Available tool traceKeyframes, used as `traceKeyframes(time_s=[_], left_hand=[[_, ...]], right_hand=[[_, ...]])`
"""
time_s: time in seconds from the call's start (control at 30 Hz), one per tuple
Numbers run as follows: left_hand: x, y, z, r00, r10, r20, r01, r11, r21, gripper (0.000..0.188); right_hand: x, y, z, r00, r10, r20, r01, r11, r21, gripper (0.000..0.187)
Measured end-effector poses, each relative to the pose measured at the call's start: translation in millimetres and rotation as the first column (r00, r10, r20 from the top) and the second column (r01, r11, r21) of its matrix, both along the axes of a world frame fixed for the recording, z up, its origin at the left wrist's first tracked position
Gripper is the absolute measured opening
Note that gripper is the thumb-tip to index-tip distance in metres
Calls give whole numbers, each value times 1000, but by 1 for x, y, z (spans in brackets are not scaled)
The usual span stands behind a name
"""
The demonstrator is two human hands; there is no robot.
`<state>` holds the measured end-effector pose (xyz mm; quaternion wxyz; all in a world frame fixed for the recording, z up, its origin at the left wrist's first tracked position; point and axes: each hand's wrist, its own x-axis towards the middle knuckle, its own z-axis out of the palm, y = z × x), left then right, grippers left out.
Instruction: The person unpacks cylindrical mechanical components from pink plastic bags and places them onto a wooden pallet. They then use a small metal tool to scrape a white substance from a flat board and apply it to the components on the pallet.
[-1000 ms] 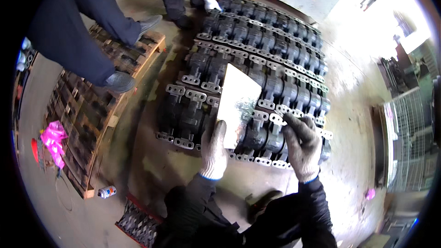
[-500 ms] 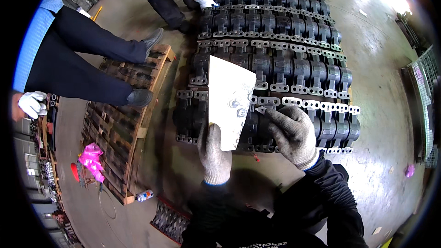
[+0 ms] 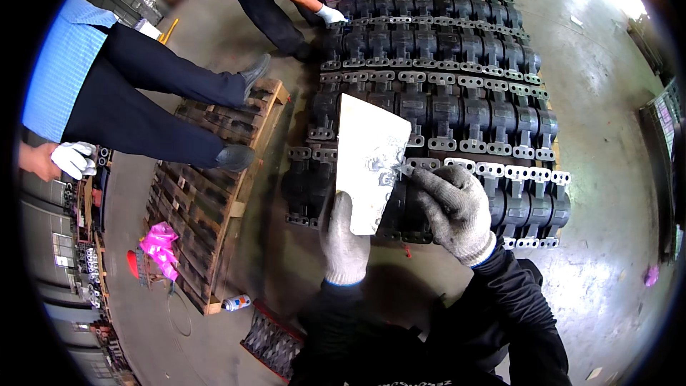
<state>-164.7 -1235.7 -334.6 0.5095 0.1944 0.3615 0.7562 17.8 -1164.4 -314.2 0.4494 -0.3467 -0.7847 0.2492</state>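
Note:
My left hand, in a grey knit glove, grips the lower left edge of a flat white board, thumb on its face. Grey paste-like smears mark the board's right half. In my gloved right hand is a small pointed metal blade, pinched between the fingers; its handle is hidden. The blade's tip is at the board's right edge, beside the smears. Beneath the board stand rows of black track rollers with grey, holed lugs.
A wooden pallet lies at the left, where a person in dark trousers stands. Another person's gloved hand touches the far rollers. A spray can, pink plastic and a red-edged grate lie nearby.
The blade has moved left against the board's right edge, by the smears, which look more spread. The whole view has shifted slightly, so surroundings appear farther right.

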Motion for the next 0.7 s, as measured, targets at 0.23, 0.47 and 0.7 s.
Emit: traceKeyframes(time_s=[0.23, 0.47, 0.7], left_hand=[[-8, 0, -10, 998, -34, -61, 35, 999, 18, 52], [-6, -2, -8, 985, 36, -169, -37, 999, 1, 47], [-10, -3, -13, 967, 60, -246, -70, 997, -32, 46]], right_hand=[[-5, 0, -3, 1000, -5, 4, 5, 1000, 21, 36], [-11, 3, -7, 1000, 2, 3, -2, 999, 35, 38], [-13, 5, -7, 999, 37, 22, -38, 998, 48, 38]])
